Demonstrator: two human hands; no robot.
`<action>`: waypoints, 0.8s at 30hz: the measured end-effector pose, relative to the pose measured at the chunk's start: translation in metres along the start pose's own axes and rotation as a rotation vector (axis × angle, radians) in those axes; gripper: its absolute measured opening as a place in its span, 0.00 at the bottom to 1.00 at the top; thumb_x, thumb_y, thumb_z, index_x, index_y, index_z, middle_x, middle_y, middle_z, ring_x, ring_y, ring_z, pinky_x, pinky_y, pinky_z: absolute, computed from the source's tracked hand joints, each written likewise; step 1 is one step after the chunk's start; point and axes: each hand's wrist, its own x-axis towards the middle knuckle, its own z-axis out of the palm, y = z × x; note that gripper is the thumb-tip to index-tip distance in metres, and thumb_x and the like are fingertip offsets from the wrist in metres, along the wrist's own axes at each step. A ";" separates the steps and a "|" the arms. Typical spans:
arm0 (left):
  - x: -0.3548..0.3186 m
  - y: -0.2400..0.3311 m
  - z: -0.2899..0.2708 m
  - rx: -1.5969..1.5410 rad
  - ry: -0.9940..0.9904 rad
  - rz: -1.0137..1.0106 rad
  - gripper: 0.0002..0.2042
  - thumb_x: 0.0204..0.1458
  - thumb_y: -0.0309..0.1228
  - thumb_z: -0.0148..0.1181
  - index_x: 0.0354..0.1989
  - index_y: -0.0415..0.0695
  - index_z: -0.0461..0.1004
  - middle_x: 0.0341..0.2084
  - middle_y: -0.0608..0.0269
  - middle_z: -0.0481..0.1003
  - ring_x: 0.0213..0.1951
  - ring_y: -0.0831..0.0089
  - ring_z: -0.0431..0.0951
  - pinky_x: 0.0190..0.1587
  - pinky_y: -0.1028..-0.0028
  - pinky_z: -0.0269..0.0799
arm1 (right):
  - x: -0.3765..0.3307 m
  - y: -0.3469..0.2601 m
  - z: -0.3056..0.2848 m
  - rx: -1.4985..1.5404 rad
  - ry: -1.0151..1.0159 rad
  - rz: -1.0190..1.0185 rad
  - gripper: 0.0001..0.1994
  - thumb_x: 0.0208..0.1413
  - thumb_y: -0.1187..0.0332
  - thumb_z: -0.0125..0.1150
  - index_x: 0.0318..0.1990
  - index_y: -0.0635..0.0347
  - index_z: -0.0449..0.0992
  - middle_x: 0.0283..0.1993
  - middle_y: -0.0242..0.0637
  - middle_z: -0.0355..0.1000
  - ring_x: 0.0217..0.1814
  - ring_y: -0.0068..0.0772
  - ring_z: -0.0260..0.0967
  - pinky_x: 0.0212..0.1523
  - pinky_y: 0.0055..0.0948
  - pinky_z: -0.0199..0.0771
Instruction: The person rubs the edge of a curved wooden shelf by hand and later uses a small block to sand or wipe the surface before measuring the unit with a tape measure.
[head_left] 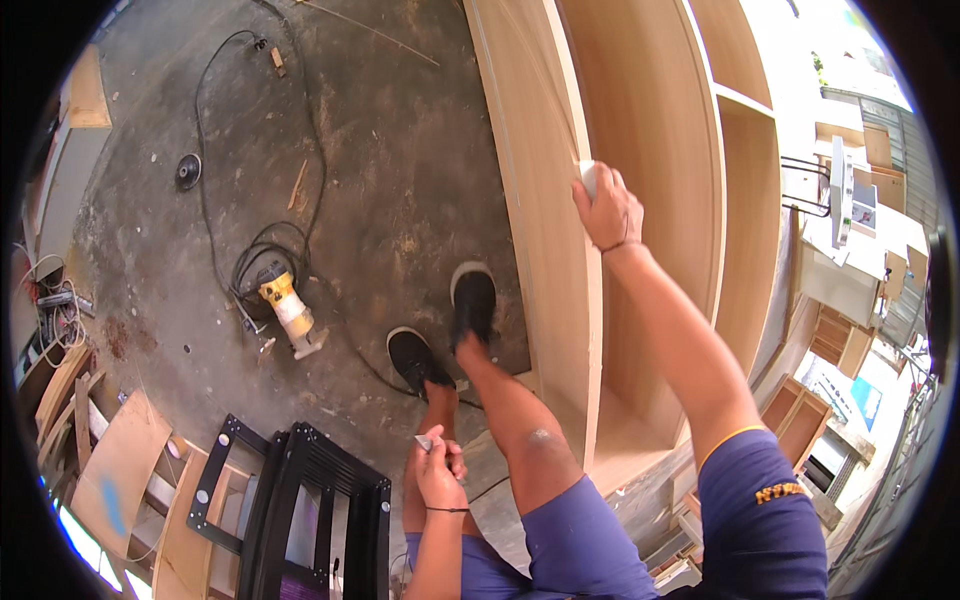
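Observation:
My right hand (612, 212) is closed on a small white block-like thing (588, 177), whose exact kind does not show. It rests against the front edge of a pale wooden cabinet (545, 250). Lower down, in front of my legs, my left hand (440, 472) is closed around a small object with a grey, pointed tip (424, 441). Fingers cover most of that object. The cabinet has long upright boards, with a crosspiece (745, 101) between two of them.
A yellow and black power tool (286, 305) lies on the concrete floor with its coiled black cable (262, 250). Near it is a black disc (188, 171). Black metal frames (310, 510) and wood offcuts (120, 470) stand at the lower left. My shoes (473, 300) are beside the cabinet.

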 end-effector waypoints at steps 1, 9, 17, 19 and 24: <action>-0.004 -0.016 -0.009 0.006 -0.005 -0.021 0.11 0.60 0.30 0.44 0.50 0.42 0.64 0.23 0.65 0.68 0.15 0.82 0.59 0.16 0.81 0.54 | 0.000 0.006 -0.001 -0.010 -0.001 -0.026 0.19 0.54 0.54 0.54 0.45 0.59 0.68 0.42 0.44 0.71 0.38 0.51 0.73 0.37 0.45 0.73; -0.012 -0.113 -0.063 0.033 0.021 -0.090 0.12 0.61 0.34 0.46 0.50 0.43 0.64 0.24 0.67 0.67 0.15 0.82 0.60 0.17 0.81 0.55 | -0.017 0.016 0.000 -0.039 -0.035 -0.040 0.20 0.55 0.52 0.53 0.44 0.60 0.69 0.42 0.47 0.72 0.40 0.53 0.72 0.39 0.45 0.73; -0.058 -0.146 -0.081 -0.172 -0.005 -0.097 0.15 0.60 0.35 0.47 0.52 0.42 0.63 0.24 0.67 0.66 0.16 0.81 0.60 0.17 0.81 0.55 | -0.127 0.034 -0.002 -0.005 -0.089 -0.024 0.19 0.55 0.52 0.54 0.45 0.58 0.69 0.42 0.44 0.73 0.38 0.52 0.73 0.38 0.46 0.73; -0.092 -0.130 -0.070 -0.117 -0.057 0.077 0.15 0.60 0.34 0.47 0.52 0.42 0.63 0.24 0.66 0.66 0.16 0.81 0.60 0.17 0.81 0.55 | -0.160 0.042 -0.009 0.032 -0.065 -0.033 0.19 0.54 0.53 0.54 0.45 0.58 0.69 0.42 0.43 0.73 0.37 0.52 0.73 0.36 0.46 0.73; -0.105 -0.154 -0.105 -0.110 -0.039 0.164 0.16 0.59 0.33 0.48 0.54 0.41 0.61 0.24 0.65 0.66 0.17 0.82 0.60 0.17 0.82 0.55 | -0.229 0.057 -0.007 0.014 -0.074 -0.007 0.18 0.55 0.54 0.55 0.44 0.57 0.68 0.41 0.43 0.73 0.35 0.51 0.73 0.33 0.44 0.74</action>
